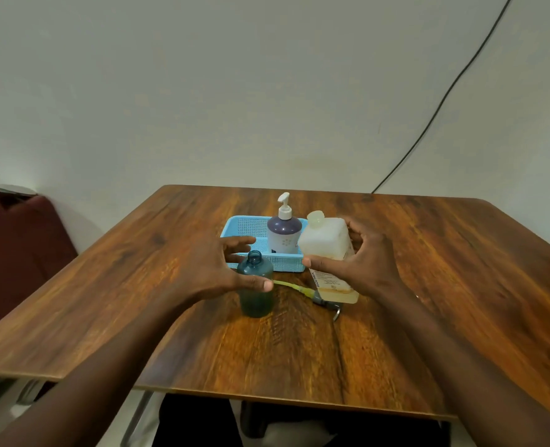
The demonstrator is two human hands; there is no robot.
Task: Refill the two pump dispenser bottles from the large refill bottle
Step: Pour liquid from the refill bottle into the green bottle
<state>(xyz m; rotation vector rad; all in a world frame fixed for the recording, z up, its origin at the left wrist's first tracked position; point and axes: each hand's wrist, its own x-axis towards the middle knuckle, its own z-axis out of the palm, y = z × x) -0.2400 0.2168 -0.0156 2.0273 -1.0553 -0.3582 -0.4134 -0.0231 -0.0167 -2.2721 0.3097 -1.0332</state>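
Translucent white plastic fills my right hand (360, 253): I hold the large refill bottle (326, 250) around its body, thumb in front, fingers behind, its cap (315, 218) on and tilted away from me, pale liquid pooled at its base. My left hand (222, 269) curls loosely around the open teal dispenser bottle (255, 288), thumb across its front; whether the fingers actually press it I cannot tell. That bottle stands upright on the wooden table (428, 285), neck bare. Its removed pump (323, 300) lies between my two grips, yellowish dip tube pointing toward the teal bottle. Beyond my fingers, the purple pump bottle (284, 233) stands in a blue basket (244, 225), pump fitted. To pour well, I judge that the cap must come off first, the teal bottle be steadied, and the spout brought close over the narrow neck. The loose pump sits under the pouring path and could be knocked.
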